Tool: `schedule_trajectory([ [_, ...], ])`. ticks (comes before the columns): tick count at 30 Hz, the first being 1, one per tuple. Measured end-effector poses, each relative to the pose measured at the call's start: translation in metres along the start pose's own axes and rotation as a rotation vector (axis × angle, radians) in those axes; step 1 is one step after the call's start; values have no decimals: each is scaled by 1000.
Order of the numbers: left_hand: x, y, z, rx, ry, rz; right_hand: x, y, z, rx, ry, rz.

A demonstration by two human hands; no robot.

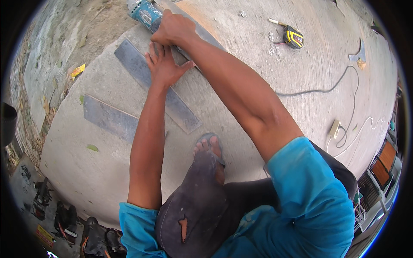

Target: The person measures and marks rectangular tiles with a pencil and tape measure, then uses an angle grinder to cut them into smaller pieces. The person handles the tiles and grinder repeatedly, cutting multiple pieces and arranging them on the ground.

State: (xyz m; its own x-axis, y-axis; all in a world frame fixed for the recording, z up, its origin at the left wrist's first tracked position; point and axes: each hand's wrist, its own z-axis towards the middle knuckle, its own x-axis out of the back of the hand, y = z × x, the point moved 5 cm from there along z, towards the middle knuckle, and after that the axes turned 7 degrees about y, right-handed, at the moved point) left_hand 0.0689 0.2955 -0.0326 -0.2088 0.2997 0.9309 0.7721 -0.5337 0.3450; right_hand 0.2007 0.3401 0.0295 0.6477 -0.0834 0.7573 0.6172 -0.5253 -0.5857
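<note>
The slab (266, 64) is rough, matt concrete, dusty and pale. The strip (172, 99) under the left hand (163, 66) looks like dull grey metal, flat and smooth; a second strip (109, 118) has the same matt finish. The grinder (146, 13) in the right hand (174, 28) has a teal plastic body. The tape measure (293, 37) is glossy yellow-black plastic. The sleeves (314, 193) are blue cloth.

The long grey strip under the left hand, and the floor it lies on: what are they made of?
The long grey strip looks like cut tile or stone: flat, matte, straight-edged, though I can't be sure. The pale floor seems to be rough, dusty concrete.
</note>
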Motion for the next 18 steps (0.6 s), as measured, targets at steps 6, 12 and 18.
schedule_trajectory([
  [6, 0, -1, 1, 10, -25, -9, -1, 1, -1, -12, -24, -20],
  [12, 0, -2, 1, 10, -20, -12, -3, 3, 0, -11, -27, -32],
  [18, 0, -2, 1, -2, -3, -26, -1, 7, -5, -10, -27, -58],
])
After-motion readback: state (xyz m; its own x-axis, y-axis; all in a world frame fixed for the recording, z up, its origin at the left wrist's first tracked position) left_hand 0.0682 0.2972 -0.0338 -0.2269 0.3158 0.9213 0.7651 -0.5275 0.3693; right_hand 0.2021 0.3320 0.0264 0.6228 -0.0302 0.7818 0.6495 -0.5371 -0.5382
